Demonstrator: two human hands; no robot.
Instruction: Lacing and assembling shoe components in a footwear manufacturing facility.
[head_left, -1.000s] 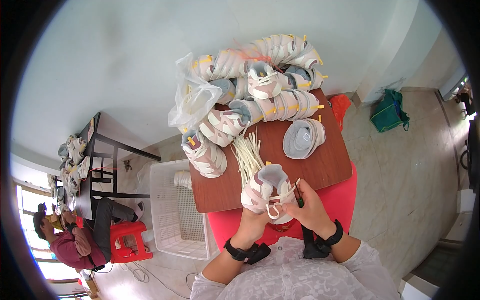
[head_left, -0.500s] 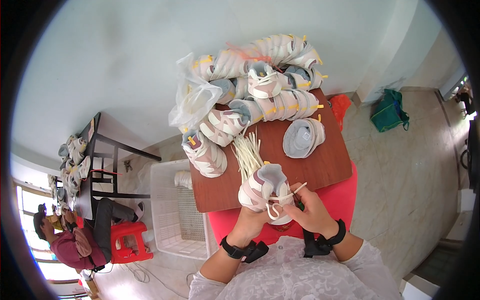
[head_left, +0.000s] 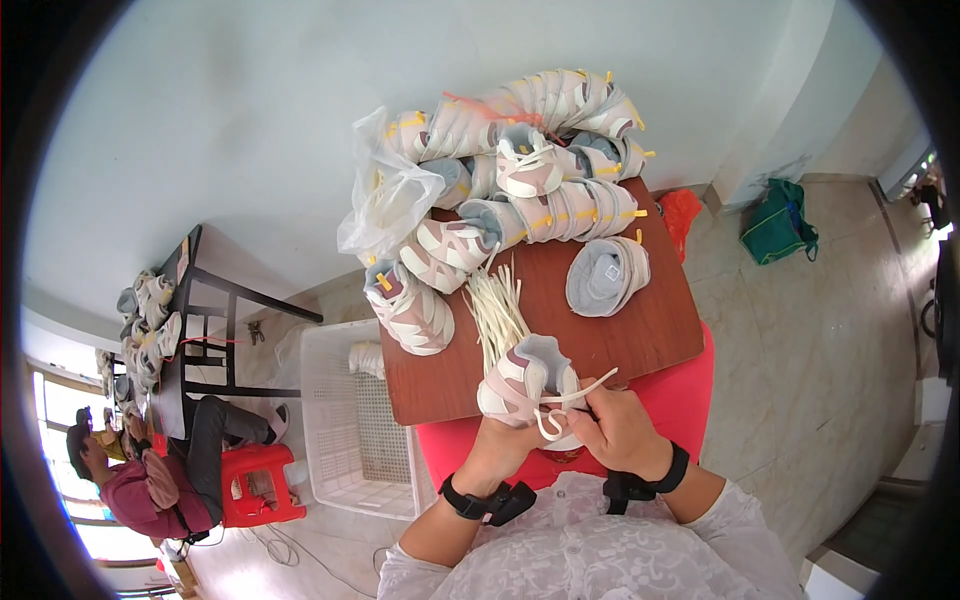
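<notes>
A pink, white and grey shoe upper (head_left: pixel 513 386) is held near the table's front edge by my left hand (head_left: pixel 502 446), its fingers wrapped under the toe end. Pinched in my right hand (head_left: pixel 618 430) is a cream shoelace (head_left: pixel 588 386), which runs from the front of the upper with its tip pointing up and right. A loose loop of lace hangs over the toe. Just behind the upper lies a bundle of cream laces (head_left: pixel 493 308). Whatever else my right fingers cover is hidden.
Rows of nested shoe uppers (head_left: pixel 570 212) fill the back of the brown table (head_left: pixel 650 335), beside a clear plastic bag (head_left: pixel 385 205). One grey-lined upper (head_left: pixel 606 278) sits at right. On the floor at left stands a white crate (head_left: pixel 325 440); farther left, a person (head_left: pixel 160 490) sits by a black table.
My right hand has turned slightly, and the lace tip now stands out longer to the upper right. A dark green thing in its fingers is out of sight. The upper has tilted a little.
</notes>
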